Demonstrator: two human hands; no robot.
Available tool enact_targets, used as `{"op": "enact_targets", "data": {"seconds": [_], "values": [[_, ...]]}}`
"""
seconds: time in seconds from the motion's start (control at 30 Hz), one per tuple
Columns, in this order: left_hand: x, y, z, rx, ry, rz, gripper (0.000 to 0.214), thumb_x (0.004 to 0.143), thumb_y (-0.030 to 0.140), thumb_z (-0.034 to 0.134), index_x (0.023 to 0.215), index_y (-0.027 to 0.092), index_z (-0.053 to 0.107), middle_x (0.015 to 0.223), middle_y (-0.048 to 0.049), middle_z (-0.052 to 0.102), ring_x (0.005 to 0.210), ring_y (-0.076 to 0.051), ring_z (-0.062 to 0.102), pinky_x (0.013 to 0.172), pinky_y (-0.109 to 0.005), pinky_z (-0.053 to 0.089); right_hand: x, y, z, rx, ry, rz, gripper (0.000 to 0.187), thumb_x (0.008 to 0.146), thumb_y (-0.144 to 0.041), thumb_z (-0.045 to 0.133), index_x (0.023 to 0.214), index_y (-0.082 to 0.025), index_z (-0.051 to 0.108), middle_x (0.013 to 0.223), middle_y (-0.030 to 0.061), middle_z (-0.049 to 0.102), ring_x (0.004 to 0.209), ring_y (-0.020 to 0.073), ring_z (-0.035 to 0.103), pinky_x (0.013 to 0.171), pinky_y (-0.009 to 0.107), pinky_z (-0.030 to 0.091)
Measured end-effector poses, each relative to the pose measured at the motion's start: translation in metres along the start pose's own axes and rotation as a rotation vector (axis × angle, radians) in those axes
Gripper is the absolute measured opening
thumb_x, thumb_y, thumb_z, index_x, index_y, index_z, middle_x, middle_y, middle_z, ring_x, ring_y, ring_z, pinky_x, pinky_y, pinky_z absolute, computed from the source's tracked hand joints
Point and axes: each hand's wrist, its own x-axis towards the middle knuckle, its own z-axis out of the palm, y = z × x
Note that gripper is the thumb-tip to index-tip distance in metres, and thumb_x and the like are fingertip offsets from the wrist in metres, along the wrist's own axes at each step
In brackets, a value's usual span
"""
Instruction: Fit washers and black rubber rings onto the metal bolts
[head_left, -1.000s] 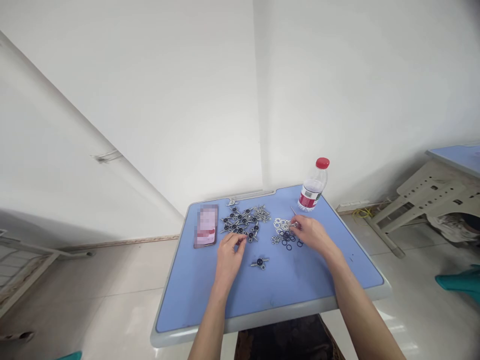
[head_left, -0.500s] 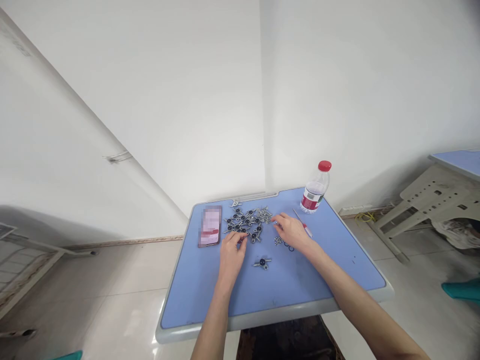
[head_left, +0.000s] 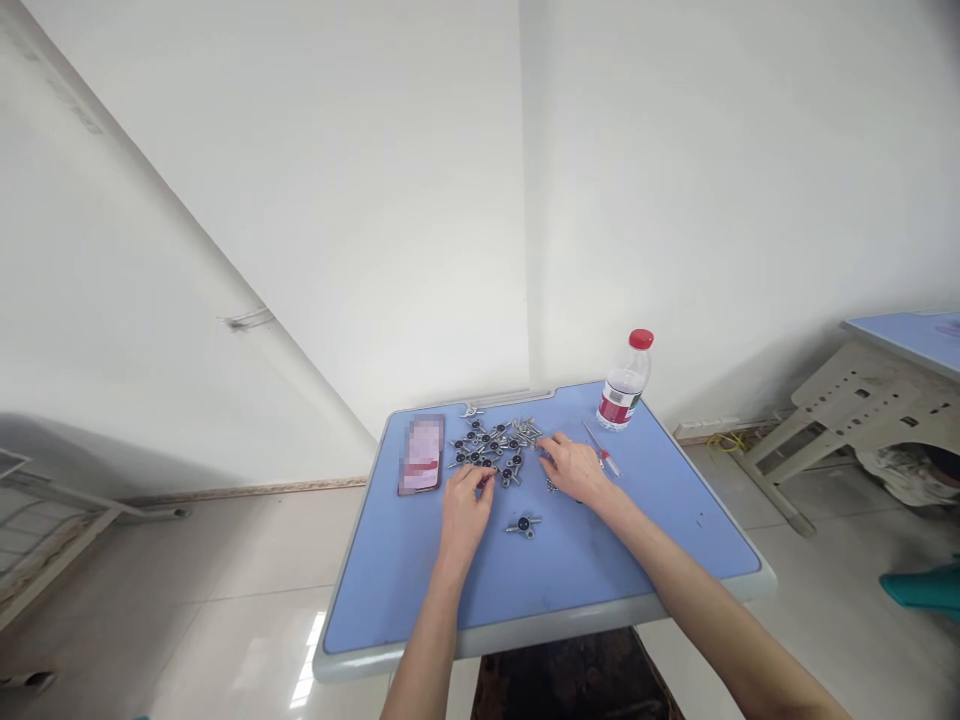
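My left hand [head_left: 466,505] is at the near edge of a cluster of metal fittings with black round centres [head_left: 486,440]. Its thumb and forefinger are pinched together, and whatever they hold is too small to make out. My right hand [head_left: 574,468] hovers low over the table, fingers bent and slightly apart, with the tips beside a pile of silver screws [head_left: 528,431]. Under its palm, small shiny metal pieces [head_left: 551,485] are partly hidden. One separate fitting [head_left: 523,525] lies nearer to me, between the two forearms.
A phone [head_left: 421,455] lies left of the cluster. At the back right stands a water bottle with a red cap [head_left: 625,385]. A screwdriver [head_left: 609,461] lies beside my right hand. The blue table [head_left: 555,580] meets the white wall; another desk [head_left: 900,345] stands at right.
My right hand has shifted slightly left and now covers more of the small metal pieces and black rings. My left hand stays nearly where it was, still pinched. The view has moved a little.
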Motion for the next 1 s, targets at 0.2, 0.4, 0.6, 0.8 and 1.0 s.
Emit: {"op": "enact_targets", "data": {"seconds": [0.2, 0.4, 0.6, 0.8, 1.0], "values": [[0.0, -0.001, 0.001, -0.01, 0.015, 0.0, 0.018, 0.085, 0.013, 0.051, 0.089, 0.019, 0.067, 0.088, -0.0038, 0.066, 0.079, -0.017, 0.06, 0.073, -0.031, 0.048, 0.001, 0.003, 0.003, 0.043, 0.016, -0.01, 0.025, 0.093, -0.015, 0.042, 0.103, -0.019, 0.064, 0.106, 0.0088, 0.064, 0.074, 0.017, 0.064, 0.062, 0.025, 0.039], [-0.004, 0.013, -0.008, -0.166, -0.102, 0.039, 0.015, 0.087, 0.019, 0.054, 0.092, 0.021, 0.068, 0.085, -0.0031, 0.063, 0.08, -0.017, 0.059, 0.073, -0.03, 0.048, -0.006, 0.011, -0.002, 0.174, 0.117, 0.0, 0.032, 0.092, -0.011, 0.041, 0.117, -0.019, 0.058, 0.113, 0.0082, 0.064, 0.086, 0.0178, 0.064, 0.071, 0.026, 0.044], [-0.015, 0.026, -0.017, -0.091, -0.429, 0.186, 0.032, 0.074, 0.031, 0.075, 0.104, 0.025, 0.063, 0.097, -0.0026, 0.062, 0.094, -0.022, 0.055, 0.09, -0.039, 0.041, -0.037, -0.004, -0.008, 0.646, 0.165, -0.114, 0.013, 0.089, -0.024, 0.052, 0.087, -0.021, 0.064, 0.085, 0.0015, 0.068, 0.074, 0.0159, 0.06, 0.068, 0.027, 0.045], [-0.017, 0.023, -0.013, 0.043, -0.493, 0.172, 0.021, 0.072, 0.024, 0.072, 0.087, 0.021, 0.057, 0.088, -0.0009, 0.058, 0.086, -0.021, 0.051, 0.082, -0.036, 0.04, -0.053, -0.025, -0.014, 0.67, 0.016, -0.287, 0.011, 0.084, -0.013, 0.056, 0.081, -0.02, 0.063, 0.078, -0.0007, 0.065, 0.072, 0.0133, 0.058, 0.067, 0.024, 0.041], [-0.016, 0.021, -0.008, 0.051, -0.446, 0.155, 0.011, 0.076, 0.015, 0.063, 0.085, 0.021, 0.059, 0.085, -0.001, 0.06, 0.085, -0.021, 0.053, 0.084, -0.037, 0.039, -0.055, -0.024, -0.011, 0.567, -0.007, -0.319, 0.015, 0.082, -0.007, 0.054, 0.079, -0.02, 0.061, 0.077, -0.0012, 0.063, 0.069, 0.0124, 0.057, 0.064, 0.023, 0.039]]}}
